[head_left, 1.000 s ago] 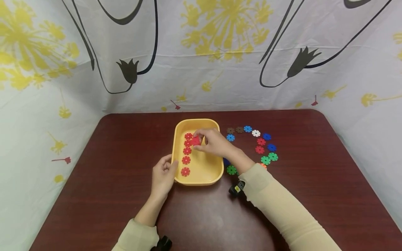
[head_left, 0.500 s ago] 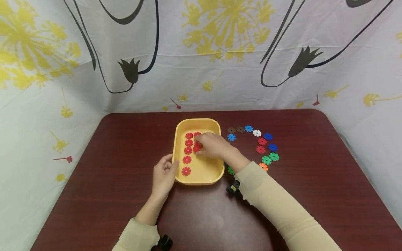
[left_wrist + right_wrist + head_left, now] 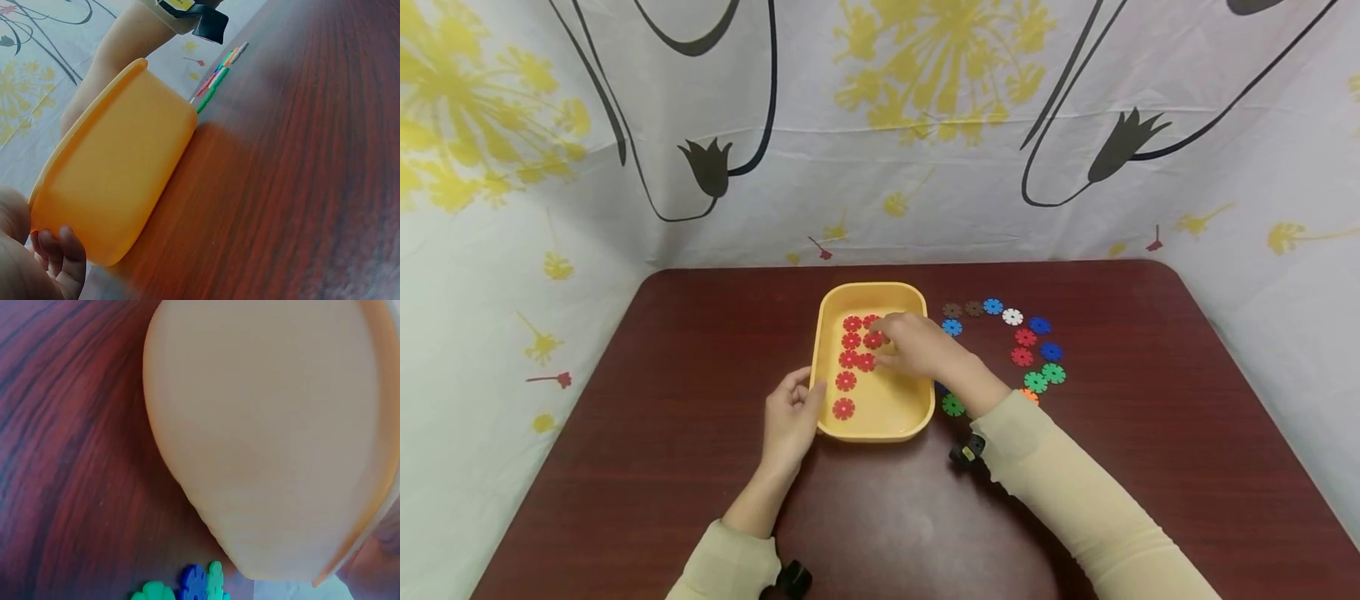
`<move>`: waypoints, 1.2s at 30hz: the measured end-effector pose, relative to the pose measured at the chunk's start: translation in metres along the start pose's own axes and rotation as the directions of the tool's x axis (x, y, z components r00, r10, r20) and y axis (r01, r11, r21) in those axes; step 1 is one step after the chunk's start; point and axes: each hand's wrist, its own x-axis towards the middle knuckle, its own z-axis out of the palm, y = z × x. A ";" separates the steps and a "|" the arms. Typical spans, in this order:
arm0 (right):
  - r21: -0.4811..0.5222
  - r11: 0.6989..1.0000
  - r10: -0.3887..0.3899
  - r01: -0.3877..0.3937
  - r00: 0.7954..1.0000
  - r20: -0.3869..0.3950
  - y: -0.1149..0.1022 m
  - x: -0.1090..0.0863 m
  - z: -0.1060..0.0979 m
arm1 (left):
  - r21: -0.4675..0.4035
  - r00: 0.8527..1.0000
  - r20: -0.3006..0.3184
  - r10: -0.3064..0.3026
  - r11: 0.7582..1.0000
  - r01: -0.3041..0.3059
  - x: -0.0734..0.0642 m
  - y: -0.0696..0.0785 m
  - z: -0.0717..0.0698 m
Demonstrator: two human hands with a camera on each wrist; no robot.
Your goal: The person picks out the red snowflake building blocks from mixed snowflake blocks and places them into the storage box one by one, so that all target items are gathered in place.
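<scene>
A yellow plastic tray holds red notched snowflake discs in two columns; the left column is longer. My left hand grips the tray's left side, thumb at the rim; in the left wrist view its curled fingers lie against the outer wall. Reaching in over the right rim, my right hand has thumb and forefinger spread apart beside the right column. A red disc lies right by its thumb tip. The tray's wall hides most of this hand in the right wrist view.
Right of the tray, a loose ring of snowflake discs lies on the dark wooden table, including a white disc, green disc and blue disc. My right forearm covers part of it. A patterned cloth hangs behind.
My right hand has set down red discs one below another in the right column, and its fingers have now parted from the latest one. The left hand stays on the tray.
</scene>
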 end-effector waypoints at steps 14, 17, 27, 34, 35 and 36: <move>0.110 0.994 -0.040 0.018 0.979 0.200 -0.018 0.005 0.008 | 0.009 1.000 0.011 -0.006 1.000 0.006 -0.001 -0.001 0.000; 0.122 0.992 -0.036 0.016 0.986 0.161 -0.016 0.005 0.005 | 0.004 1.000 0.009 -0.004 1.000 0.004 -0.001 0.000 -0.001; 0.432 0.894 -0.021 0.120 0.974 -0.228 0.005 -0.013 -0.012 | 0.003 1.000 0.007 -0.016 1.000 0.016 -0.001 0.001 0.000; 0.515 0.848 0.102 0.126 0.914 -0.393 0.028 -0.033 -0.018 | 0.007 1.000 0.005 -0.005 1.000 0.005 -0.001 0.001 0.000; 0.527 0.841 0.119 0.121 0.909 -0.399 0.032 -0.035 -0.019 | 0.008 1.000 0.003 -0.004 1.000 0.004 0.000 0.001 0.000; 0.542 0.832 0.134 0.118 0.905 -0.403 0.035 -0.038 -0.020 | 0.010 1.000 0.000 -0.003 1.000 0.003 0.000 0.001 0.000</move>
